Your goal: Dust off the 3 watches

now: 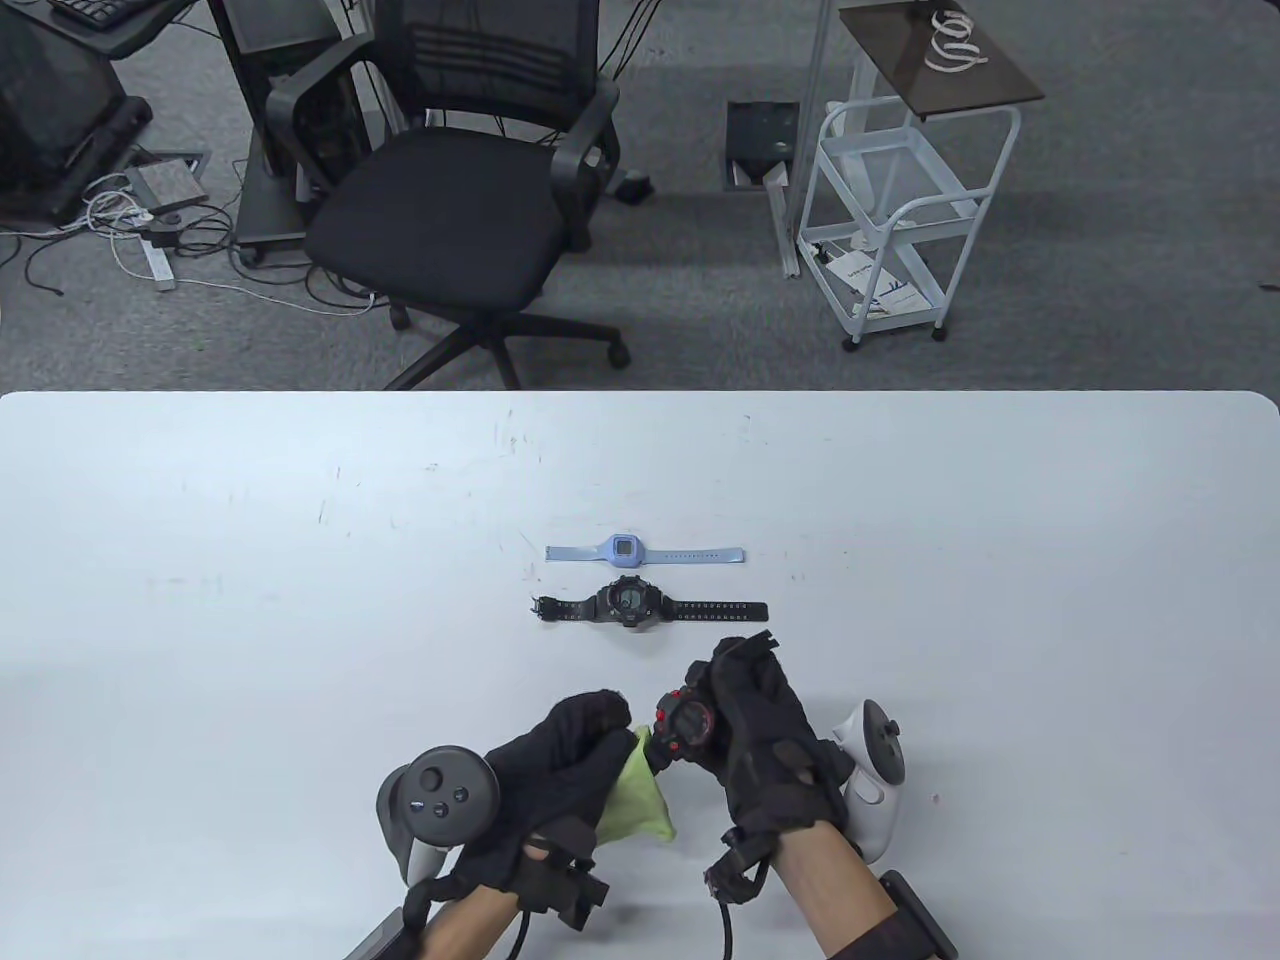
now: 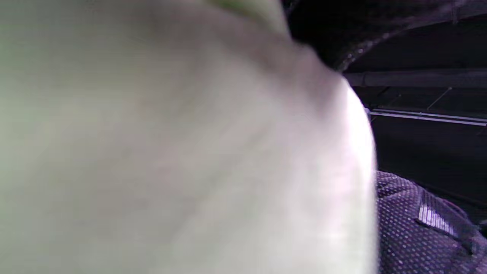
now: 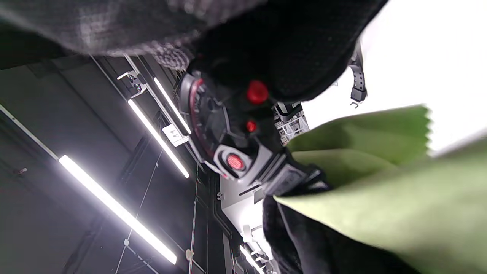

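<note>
left hand [image 1: 560, 775]: black glove, low over the table, fingers curled in a tight grip on a green cloth [image 1: 635, 795] | right hand [image 1: 760, 740]: black glove, raised a bit, fingers bent round a black and red watch [image 1: 685, 728] | both hands close together, each with a tracker on its back | bare forearms come in from the bottom edge

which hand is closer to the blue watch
Right. The right hand sits below and slightly right of the blue watch; the left hand is farther down, below-left.
</note>
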`<state>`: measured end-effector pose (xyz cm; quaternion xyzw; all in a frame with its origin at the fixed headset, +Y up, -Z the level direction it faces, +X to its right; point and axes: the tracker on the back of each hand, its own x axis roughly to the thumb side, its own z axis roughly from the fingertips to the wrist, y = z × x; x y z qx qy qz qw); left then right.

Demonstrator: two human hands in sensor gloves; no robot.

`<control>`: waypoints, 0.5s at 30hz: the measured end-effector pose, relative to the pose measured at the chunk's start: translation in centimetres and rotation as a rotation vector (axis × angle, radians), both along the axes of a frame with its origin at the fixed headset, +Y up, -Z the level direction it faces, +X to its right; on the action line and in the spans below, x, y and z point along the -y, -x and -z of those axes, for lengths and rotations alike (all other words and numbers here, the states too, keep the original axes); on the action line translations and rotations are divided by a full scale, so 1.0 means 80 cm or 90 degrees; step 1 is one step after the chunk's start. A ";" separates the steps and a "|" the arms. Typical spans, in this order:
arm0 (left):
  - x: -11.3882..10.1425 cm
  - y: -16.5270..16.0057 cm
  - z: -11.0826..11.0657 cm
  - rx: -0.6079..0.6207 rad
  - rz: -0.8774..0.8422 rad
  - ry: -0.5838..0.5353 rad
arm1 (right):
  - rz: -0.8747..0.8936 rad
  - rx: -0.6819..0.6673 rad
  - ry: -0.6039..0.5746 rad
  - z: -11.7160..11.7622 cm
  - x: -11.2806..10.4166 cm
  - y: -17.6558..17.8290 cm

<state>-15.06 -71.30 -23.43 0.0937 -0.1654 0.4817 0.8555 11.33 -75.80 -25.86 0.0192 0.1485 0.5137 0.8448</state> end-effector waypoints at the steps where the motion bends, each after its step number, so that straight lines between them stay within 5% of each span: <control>1: 0.000 0.001 -0.001 -0.004 -0.009 -0.005 | 0.002 0.004 0.005 -0.001 0.001 0.000; 5: -0.001 0.001 -0.004 0.069 -0.059 0.008 | -0.008 0.031 0.015 -0.002 0.002 -0.003; 8: 0.003 0.001 -0.003 0.170 -0.063 0.083 | -0.003 0.038 0.018 -0.002 0.003 -0.006; 15: 0.005 -0.007 -0.003 0.161 -0.007 0.121 | -0.011 0.019 0.007 -0.005 0.003 0.001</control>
